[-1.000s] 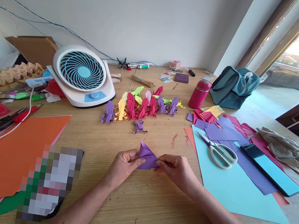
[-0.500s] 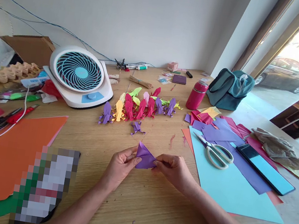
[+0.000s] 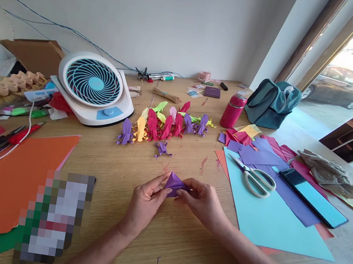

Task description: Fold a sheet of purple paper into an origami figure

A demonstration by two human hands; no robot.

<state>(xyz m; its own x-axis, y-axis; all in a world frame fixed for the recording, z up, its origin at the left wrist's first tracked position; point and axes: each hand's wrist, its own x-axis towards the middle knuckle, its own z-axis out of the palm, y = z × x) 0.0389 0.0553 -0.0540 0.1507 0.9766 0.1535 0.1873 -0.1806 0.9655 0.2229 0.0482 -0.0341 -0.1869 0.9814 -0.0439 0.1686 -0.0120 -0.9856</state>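
We look mid-fold: left hand [image 3: 145,199], right hand [image 3: 203,202] pinching small purple pointed paper [image 3: 173,183]; next crease likely needs firm pressing.

Folded paper [image 3: 173,182] between left hand [image 3: 145,200] and right hand [image 3: 203,202], paper figures [image 3: 167,128] behind, fan [image 3: 96,84] left, bottle [image 3: 233,112] right

The bare right hand [image 3: 203,202] has moved inward from the right corner of the small, pointed, folded purple paper [image 3: 173,183], its thumb now lying across the front; the two thumbs are closer together; the bare left hand [image 3: 146,199] has its fingers higher along the left edge; the paper's peak stands lower, less of its face showing.
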